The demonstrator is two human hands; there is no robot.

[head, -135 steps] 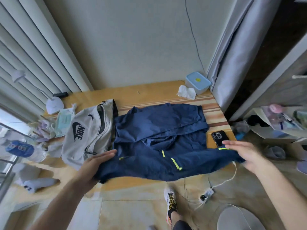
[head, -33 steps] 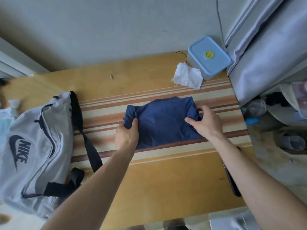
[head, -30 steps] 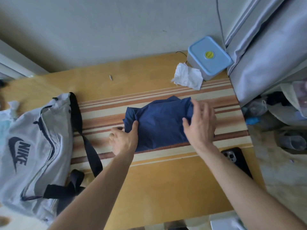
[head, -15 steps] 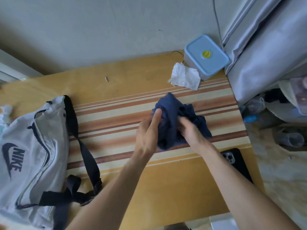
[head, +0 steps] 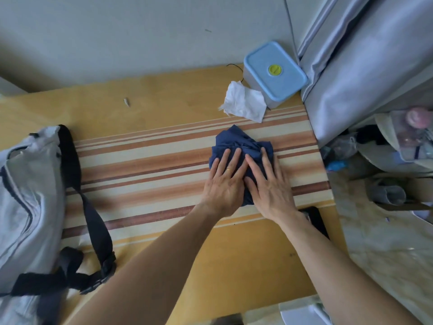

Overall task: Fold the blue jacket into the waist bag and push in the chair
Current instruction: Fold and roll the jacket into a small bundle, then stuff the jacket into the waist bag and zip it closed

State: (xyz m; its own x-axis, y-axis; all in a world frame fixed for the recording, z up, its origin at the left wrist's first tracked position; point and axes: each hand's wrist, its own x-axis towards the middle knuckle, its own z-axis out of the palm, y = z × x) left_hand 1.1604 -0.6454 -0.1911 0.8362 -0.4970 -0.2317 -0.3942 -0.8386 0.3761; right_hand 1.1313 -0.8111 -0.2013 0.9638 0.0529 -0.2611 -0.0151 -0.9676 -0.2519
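The blue jacket (head: 236,143) is a small crumpled bundle on the striped part of the wooden table (head: 145,118), toward the right. My left hand (head: 223,181) and my right hand (head: 269,184) lie flat on top of it side by side, fingers spread, pressing it down. The grey waist bag (head: 25,198) with its dark strap (head: 93,221) lies at the table's left edge, well apart from the bundle. The chair is out of sight except perhaps a white edge (head: 302,314) at the bottom.
A crumpled white tissue (head: 244,104) and a light blue lidded box (head: 274,71) sit at the back right corner. A black phone (head: 316,219) lies by my right wrist. A grey curtain (head: 365,57) hangs right of the table, with clutter on the floor beyond.
The jacket went from spread out to a flat rectangle, then to a smaller bundle. My hands lifted and bunched it half a second ago; now both press it flat.
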